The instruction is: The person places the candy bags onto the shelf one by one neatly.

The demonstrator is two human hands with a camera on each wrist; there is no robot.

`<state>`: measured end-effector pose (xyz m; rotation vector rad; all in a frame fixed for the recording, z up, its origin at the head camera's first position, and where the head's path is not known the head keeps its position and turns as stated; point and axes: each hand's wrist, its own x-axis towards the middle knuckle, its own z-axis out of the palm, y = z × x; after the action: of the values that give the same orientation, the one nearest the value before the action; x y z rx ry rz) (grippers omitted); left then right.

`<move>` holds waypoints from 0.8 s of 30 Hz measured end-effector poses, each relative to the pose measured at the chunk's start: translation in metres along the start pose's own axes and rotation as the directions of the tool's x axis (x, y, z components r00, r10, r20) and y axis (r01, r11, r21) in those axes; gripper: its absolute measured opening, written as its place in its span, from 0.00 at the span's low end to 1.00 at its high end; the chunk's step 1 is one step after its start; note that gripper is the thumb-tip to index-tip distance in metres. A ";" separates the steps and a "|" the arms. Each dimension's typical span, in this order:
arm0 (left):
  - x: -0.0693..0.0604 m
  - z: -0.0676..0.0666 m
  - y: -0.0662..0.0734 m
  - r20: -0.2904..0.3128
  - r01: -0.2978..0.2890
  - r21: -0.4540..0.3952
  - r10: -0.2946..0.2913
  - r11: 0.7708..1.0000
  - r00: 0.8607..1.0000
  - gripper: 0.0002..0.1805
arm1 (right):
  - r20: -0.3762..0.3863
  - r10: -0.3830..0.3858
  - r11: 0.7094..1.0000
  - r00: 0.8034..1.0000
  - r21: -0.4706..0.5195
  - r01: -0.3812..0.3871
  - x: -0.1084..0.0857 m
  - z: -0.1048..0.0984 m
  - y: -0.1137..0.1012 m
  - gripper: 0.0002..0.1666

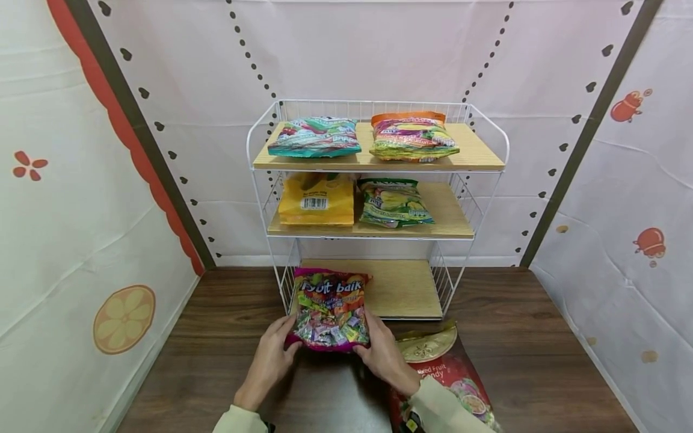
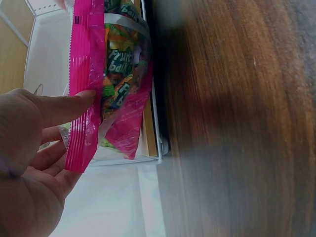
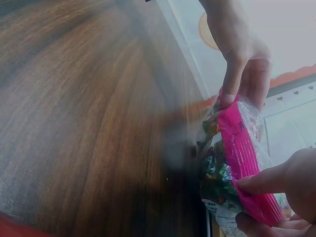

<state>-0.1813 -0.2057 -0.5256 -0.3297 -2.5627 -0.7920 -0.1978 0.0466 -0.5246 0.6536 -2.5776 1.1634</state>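
A pink-edged bag of Fruit baik candy is held up at the left front of the rack's bottom shelf. My left hand grips its left lower corner, thumb in front and fingers behind. On the opposite corner, my right hand pinches the bag the same way. In the left wrist view the thumb presses on the pink crimped seal. Both hands show on that pink edge in the right wrist view. Whether the bag's underside touches the shelf I cannot tell.
On the rack's top shelf sit a teal candy bag and an orange-and-yellow one. The middle shelf holds a yellow bag and a green bag. A red Mixed Fruit candy bag lies on the wooden table, partly under my right forearm.
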 end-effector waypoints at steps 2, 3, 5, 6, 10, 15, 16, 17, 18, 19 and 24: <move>0.002 0.000 0.000 0.005 0.011 -0.006 -0.011 1.000 1.000 0.32 | -0.023 -0.003 1.000 1.000 -0.010 0.003 0.001 0.000 0.000 0.53; 0.002 0.001 0.000 0.004 0.015 -0.009 -0.015 1.000 1.000 0.32 | -0.032 0.000 1.000 1.000 -0.013 0.000 0.002 0.001 0.000 0.52; 0.003 0.001 0.000 0.001 0.023 -0.013 -0.023 1.000 1.000 0.32 | -0.045 0.010 1.000 0.999 -0.013 -0.010 0.003 0.001 0.000 0.51; 0.004 0.001 0.000 -0.003 0.024 -0.016 -0.024 1.000 1.000 0.31 | -0.048 0.017 1.000 0.999 -0.011 -0.017 0.004 0.001 0.000 0.49; 0.005 0.002 0.000 -0.033 0.016 -0.018 -0.017 1.000 0.999 0.31 | -0.060 0.038 0.999 0.997 0.001 -0.038 0.006 0.000 -0.002 0.46; 0.007 0.002 0.001 -0.078 -0.005 -0.015 0.003 1.000 0.997 0.30 | -0.069 0.055 0.998 0.996 0.007 -0.055 0.008 -0.001 -0.004 0.43; 0.008 0.002 0.002 -0.085 -0.005 -0.017 0.004 1.000 0.996 0.30 | -0.070 0.058 0.998 0.996 0.007 -0.058 0.009 -0.001 -0.004 0.43; 0.009 0.002 0.002 -0.091 -0.005 -0.018 0.003 1.000 0.996 0.30 | -0.073 0.059 0.998 0.996 0.010 -0.058 0.010 -0.001 -0.004 0.43; 0.010 0.002 0.002 -0.094 -0.004 -0.020 0.002 1.000 0.996 0.30 | -0.076 0.060 0.998 0.995 0.010 -0.060 0.010 -0.001 -0.005 0.43; 0.010 0.002 0.003 -0.098 -0.001 -0.023 -0.001 1.000 0.995 0.30 | -0.079 0.059 0.998 0.995 0.010 -0.059 0.011 -0.002 -0.005 0.42; 0.014 0.003 0.003 -0.128 -0.005 -0.032 0.000 0.999 0.992 0.30 | -0.093 0.064 0.998 0.994 0.035 -0.061 0.014 -0.004 -0.006 0.41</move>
<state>-0.1940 -0.1999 -0.5199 -0.2827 -2.4318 -0.8272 -0.2070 0.0419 -0.5133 0.5151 -2.5221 1.2264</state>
